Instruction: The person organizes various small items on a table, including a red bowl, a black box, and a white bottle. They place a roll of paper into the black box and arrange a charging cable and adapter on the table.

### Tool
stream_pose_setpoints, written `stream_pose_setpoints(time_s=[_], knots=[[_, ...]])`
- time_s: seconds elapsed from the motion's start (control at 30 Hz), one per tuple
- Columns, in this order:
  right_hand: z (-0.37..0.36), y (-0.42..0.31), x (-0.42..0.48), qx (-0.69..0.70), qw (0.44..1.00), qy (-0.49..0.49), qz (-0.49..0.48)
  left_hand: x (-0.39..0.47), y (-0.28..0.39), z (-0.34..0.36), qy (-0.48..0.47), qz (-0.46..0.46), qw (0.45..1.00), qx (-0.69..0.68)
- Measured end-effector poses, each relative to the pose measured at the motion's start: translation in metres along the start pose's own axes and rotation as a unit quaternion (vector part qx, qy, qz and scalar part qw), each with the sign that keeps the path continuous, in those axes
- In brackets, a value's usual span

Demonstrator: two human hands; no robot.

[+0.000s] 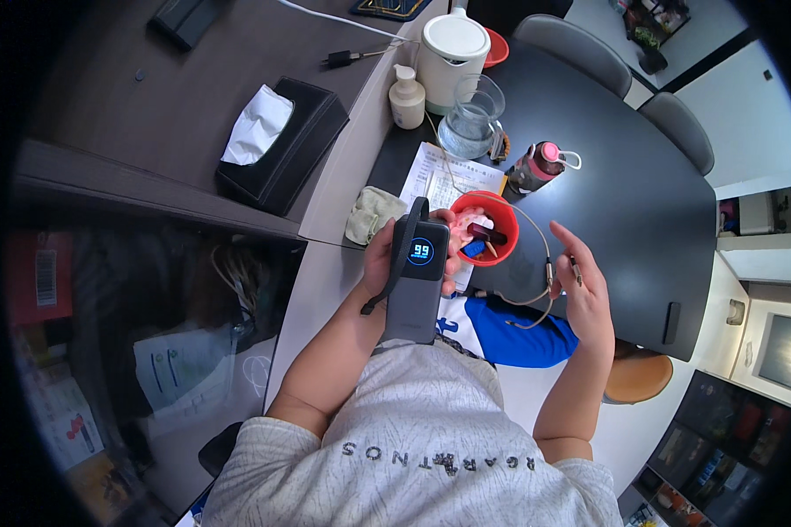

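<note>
My left hand grips a dark grey power bank with a lit round display and a black strap, held upright before my shirt. My right hand, at the right, holds a beige multi-ended charging cable near its connectors, between thumb and fingers. The cable runs up across a red bowl towards the kettle. Small things lie in the bowl, among them a blue piece and a dark red stick. A blue and white cloth lies beneath the cable's loose ends.
A glass jug with clear liquid, a white kettle, a pump bottle and a drink bottle stand on the black table. Printed papers and a folded cloth lie nearby. A tissue box stands on the left ledge.
</note>
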State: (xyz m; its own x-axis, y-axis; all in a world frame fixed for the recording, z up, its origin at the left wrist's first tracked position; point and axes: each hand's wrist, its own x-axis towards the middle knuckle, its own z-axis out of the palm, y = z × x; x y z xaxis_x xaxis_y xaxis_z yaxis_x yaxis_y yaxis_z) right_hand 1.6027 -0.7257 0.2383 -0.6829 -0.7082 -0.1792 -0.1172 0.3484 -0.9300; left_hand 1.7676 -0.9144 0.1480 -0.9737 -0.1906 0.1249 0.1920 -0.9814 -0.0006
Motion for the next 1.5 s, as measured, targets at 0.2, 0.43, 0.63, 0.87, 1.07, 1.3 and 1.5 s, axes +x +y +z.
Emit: stream_pose_setpoints(time_s=[0.2,0.43,0.63,0.87,1.07,1.3,1.5], knots=[[0.010,-0.005,0.002,-0.319,0.941,0.042,-0.103,-0.007,0.000,0.003,0.005,0.018,0.999,0.036],[-0.001,0.059,0.055,-0.448,0.891,0.052,-0.052,-0.025,0.010,-0.013,0.069,0.032,0.994,0.085],[-0.009,0.154,0.080,-0.522,0.853,-0.007,-0.025,-0.038,0.012,-0.022,0.199,0.068,0.960,0.183],[0.046,0.027,0.040,-0.179,0.980,-0.047,-0.076,-0.036,0.006,-0.016,0.300,0.057,0.904,0.299],[0.099,0.009,0.004,-0.023,0.969,-0.239,0.061,-0.029,-0.011,-0.016,0.257,0.111,0.888,0.366],[0.037,0.012,0.000,0.125,0.967,-0.199,0.096,-0.035,-0.001,0.000,0.176,0.140,0.770,0.597],[0.006,0.002,-0.008,0.132,0.953,-0.265,0.066,-0.034,0.012,0.025,0.176,0.126,0.738,0.639]])
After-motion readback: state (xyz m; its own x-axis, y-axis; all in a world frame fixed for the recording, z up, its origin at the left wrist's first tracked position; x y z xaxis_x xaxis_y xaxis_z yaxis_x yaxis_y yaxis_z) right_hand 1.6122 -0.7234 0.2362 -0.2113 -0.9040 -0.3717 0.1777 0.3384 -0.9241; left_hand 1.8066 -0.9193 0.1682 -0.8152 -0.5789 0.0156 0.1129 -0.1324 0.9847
